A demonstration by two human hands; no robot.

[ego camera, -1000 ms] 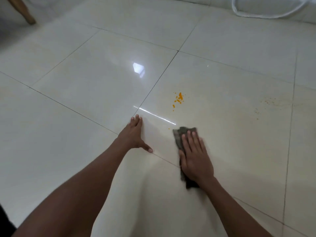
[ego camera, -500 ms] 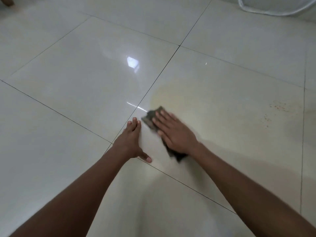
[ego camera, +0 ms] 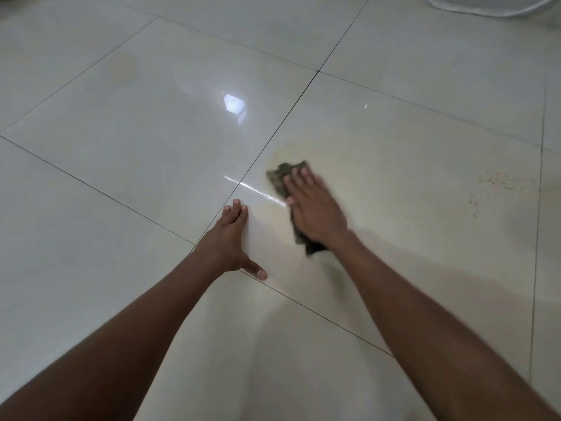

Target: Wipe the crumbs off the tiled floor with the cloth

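Observation:
A dark grey cloth (ego camera: 283,174) lies flat on the glossy white tiled floor (ego camera: 151,153). My right hand (ego camera: 315,208) presses down on it with fingers spread, covering most of it; the cloth's far end and a near corner stick out. A faint yellowish smear (ego camera: 303,150) spreads on the tile just beyond the cloth. My left hand (ego camera: 230,241) rests flat on the floor to the left, over a grout line, holding nothing. A patch of small brownish crumbs (ego camera: 488,183) is scattered on the tile far to the right.
A white curved cable or hoop (ego camera: 485,7) lies at the top right edge. Dark grout lines cross the floor. A bright light reflection (ego camera: 233,104) sits on the tile beyond my left hand.
My right hand has swept the cloth forward over the orange crumb pile, then left and back right. The pile is gone and a yellowish smear shows. My left hand stayed planted.

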